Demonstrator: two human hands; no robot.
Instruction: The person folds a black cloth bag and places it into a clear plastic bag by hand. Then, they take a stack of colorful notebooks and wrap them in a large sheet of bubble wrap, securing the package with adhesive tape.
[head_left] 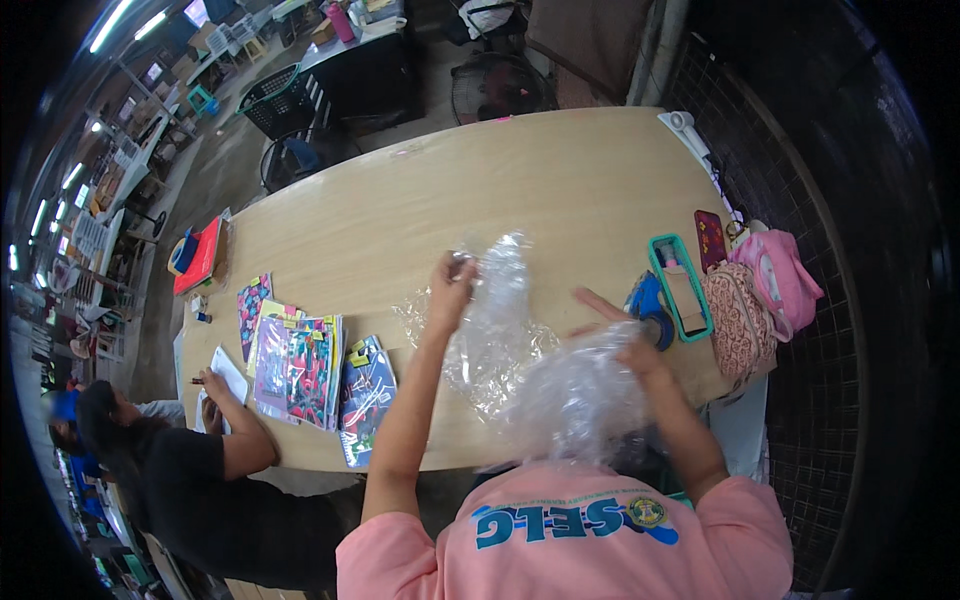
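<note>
My left hand [453, 295] is closed at the top edge of a crumpled clear plastic sheet [500, 290] in the middle of the table. To the right, my right hand [625, 340] has its fingers stretched out and apart, slightly blurred. A second bunched heap of clear plastic [580, 400] lies against that hand and covers part of it, spreading toward my body at the near table edge. Whether the two pieces of plastic are joined, I cannot tell.
Left on the wooden table [400, 210] lie a stack of patterned notebooks [300, 365], a dark blue notebook [367, 400] and a red folder [203, 257]. A person in black [220, 500] writes there. Blue tape [652, 312], a teal-framed case [682, 290] and pouches [740, 310] sit right.
</note>
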